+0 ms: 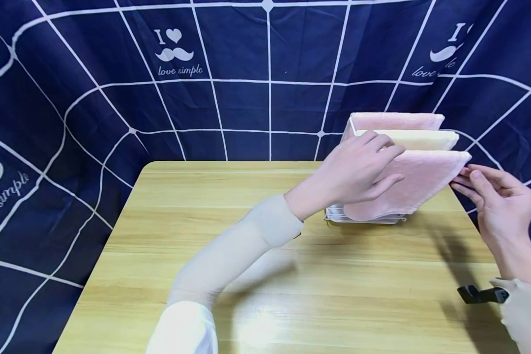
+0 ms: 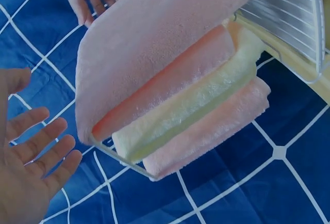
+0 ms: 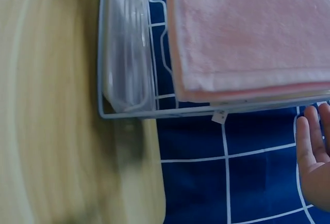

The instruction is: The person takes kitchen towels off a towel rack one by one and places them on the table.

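At the table's [image 1: 168,275] far right corner, a white wire rack [image 1: 336,214] holds three folded towels standing side by side: a pink one [image 1: 396,120] at the back, a cream one [image 1: 418,139] in the middle, a pink one [image 1: 420,179] in front.

We note our left hand [image 1: 358,172] lying against the front pink towel's left edge, fingers straight and loosely together, fingertips reaching its top edge beside the cream towel; nothing is curled round the cloth. In the left wrist view the same hand [image 2: 31,157] shows an open palm with fingers spread, apart from the towels [image 2: 170,69].

Our right hand [image 1: 497,201] sits just off the front towel's right corner, fingers extended, tips touching or nearly touching the corner; we cannot tell which. It grips nothing. The right wrist view shows the rack [image 3: 129,113] overhanging the table edge, against blue checked cloth [image 3: 258,177].
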`<action>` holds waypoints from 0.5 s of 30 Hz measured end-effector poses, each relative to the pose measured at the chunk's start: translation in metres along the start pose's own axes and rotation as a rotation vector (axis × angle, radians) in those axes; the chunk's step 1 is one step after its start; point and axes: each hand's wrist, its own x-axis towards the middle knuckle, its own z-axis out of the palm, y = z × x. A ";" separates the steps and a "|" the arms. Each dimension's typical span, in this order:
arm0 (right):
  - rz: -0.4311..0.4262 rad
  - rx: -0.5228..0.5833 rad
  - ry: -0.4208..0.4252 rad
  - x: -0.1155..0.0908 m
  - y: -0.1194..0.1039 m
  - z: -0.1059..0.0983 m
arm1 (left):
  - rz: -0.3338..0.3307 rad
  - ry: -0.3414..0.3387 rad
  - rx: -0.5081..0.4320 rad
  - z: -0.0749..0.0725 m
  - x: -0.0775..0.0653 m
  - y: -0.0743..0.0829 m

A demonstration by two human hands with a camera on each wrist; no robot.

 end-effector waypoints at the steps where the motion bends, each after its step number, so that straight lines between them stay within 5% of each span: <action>1: 0.005 0.001 -0.010 0.002 0.000 0.001 | -0.002 -0.014 0.004 0.001 0.003 0.000; 15: 0.033 0.059 -0.062 0.017 -0.002 0.005 | 0.005 -0.067 0.027 0.015 0.046 0.006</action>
